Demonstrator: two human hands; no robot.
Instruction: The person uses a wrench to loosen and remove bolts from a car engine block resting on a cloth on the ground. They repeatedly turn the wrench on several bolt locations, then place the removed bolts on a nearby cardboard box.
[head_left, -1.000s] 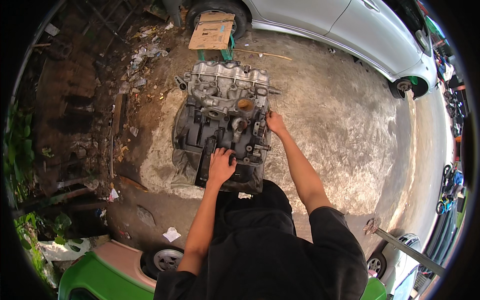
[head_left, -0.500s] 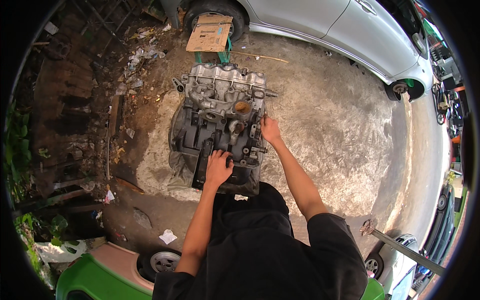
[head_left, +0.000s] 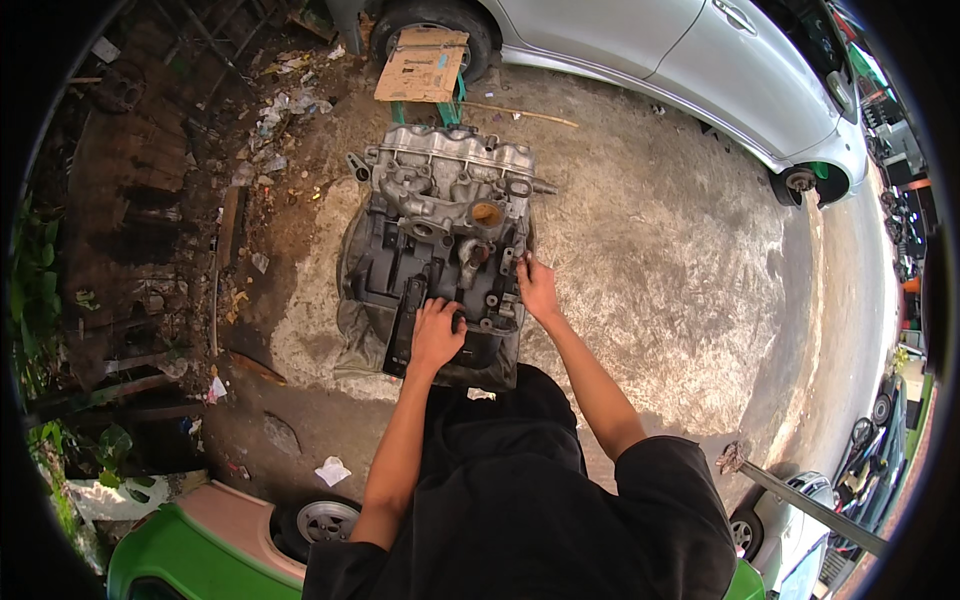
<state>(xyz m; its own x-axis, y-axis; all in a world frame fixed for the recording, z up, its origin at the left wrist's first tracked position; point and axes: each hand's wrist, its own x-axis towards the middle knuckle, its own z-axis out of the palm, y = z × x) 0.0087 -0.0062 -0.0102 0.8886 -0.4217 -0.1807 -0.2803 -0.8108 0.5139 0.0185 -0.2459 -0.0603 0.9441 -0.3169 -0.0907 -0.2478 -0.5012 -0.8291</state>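
Note:
A car engine (head_left: 385, 255) stands on a dark cloth in front of me, its silvery ribbed valve cover (head_left: 455, 150) on the far side and its dark block nearer. My left hand (head_left: 437, 338) lies on the near part of the block, fingers stretched over a long black bracket-like piece (head_left: 406, 320) and thumb apart. At the engine's right edge is my right hand (head_left: 539, 288), its fingers drawn together against the side of the block. Whatever sits between those fingertips is too small to make out. A rusty round opening (head_left: 486, 214) faces up on the metal manifold.
Beyond the engine, a cardboard sheet (head_left: 425, 65) with small tools lies on a green stand. A silver car (head_left: 620, 45) is parked behind it. Litter (head_left: 290, 105) and wooden boards lie left. A green car (head_left: 170, 545) is at lower left, a pole (head_left: 820, 508) at lower right.
My right hand has slid down along the engine's right edge, toward me. My left hand keeps nearly the same place on the block.

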